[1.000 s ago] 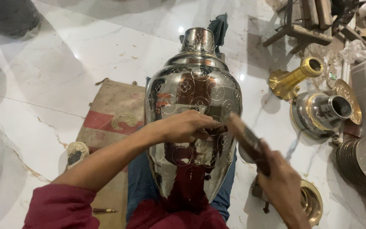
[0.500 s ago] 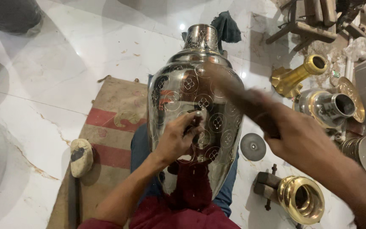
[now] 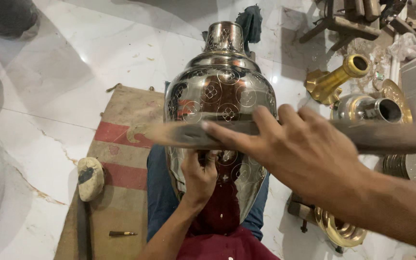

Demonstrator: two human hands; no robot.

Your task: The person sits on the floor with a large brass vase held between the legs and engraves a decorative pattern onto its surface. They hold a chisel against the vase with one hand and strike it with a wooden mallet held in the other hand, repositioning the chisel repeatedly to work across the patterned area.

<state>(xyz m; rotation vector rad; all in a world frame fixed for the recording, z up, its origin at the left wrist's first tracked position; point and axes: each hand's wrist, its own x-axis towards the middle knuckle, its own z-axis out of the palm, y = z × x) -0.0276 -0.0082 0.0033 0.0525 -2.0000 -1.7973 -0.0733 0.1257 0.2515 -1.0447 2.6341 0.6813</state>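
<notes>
while lying lengthwise, silver vase points its neck away.

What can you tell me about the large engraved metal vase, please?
The vase is a big, mirror-polished silvery vessel with a narrow neck, broad shoulders and a body tapering toward the person. Engraved circles holding flower motifs cover it. It lies tilted along the person's lap, neck pointing away, above a striped mat. The left hand presses against its lower body; the right hand swings a blurred tool across it.
</notes>
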